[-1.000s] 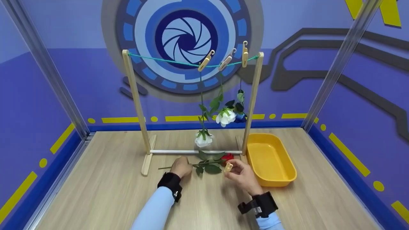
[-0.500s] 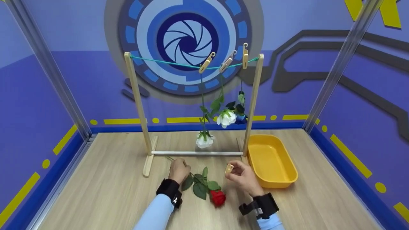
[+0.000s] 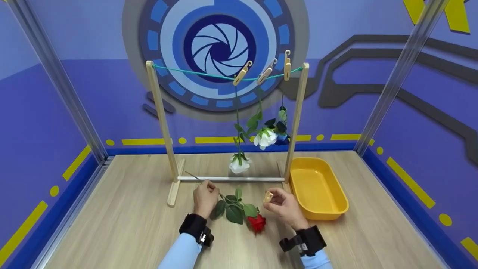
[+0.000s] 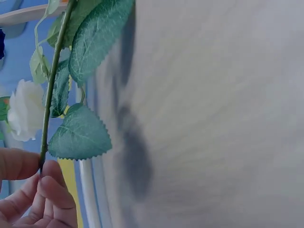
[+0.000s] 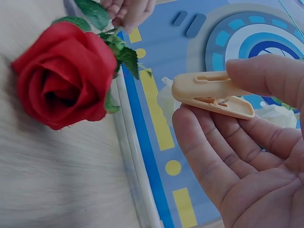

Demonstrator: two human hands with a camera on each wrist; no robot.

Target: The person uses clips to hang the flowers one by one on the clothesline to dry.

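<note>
My left hand point(image 3: 205, 198) pinches the green stem point(image 4: 50, 99) of a red rose between thumb and fingertips. The bloom of the red rose point(image 3: 257, 223) points right and toward me, its leaves fanned out between the hands; the bare stem end sticks out up and left past the fingers. My right hand point(image 3: 285, 207) holds a pale yellow clothespin point(image 5: 213, 92) between thumb and fingers. In the right wrist view the red bloom appears left of the clothespin, apart from it.
A wooden frame point(image 3: 161, 119) carries a green cord point(image 3: 190, 71). Several clothespins on it hold two white roses point(image 3: 239, 164) and a blue flower point(image 3: 282, 139) head down. A white bar point(image 3: 231, 179) joins the frame's feet. To the right lies a yellow tray point(image 3: 317, 186).
The left hand has lifted the red rose and swung it, so the bloom moved from beside the white bar toward me. The right hand with its clothespin has stayed almost still.
</note>
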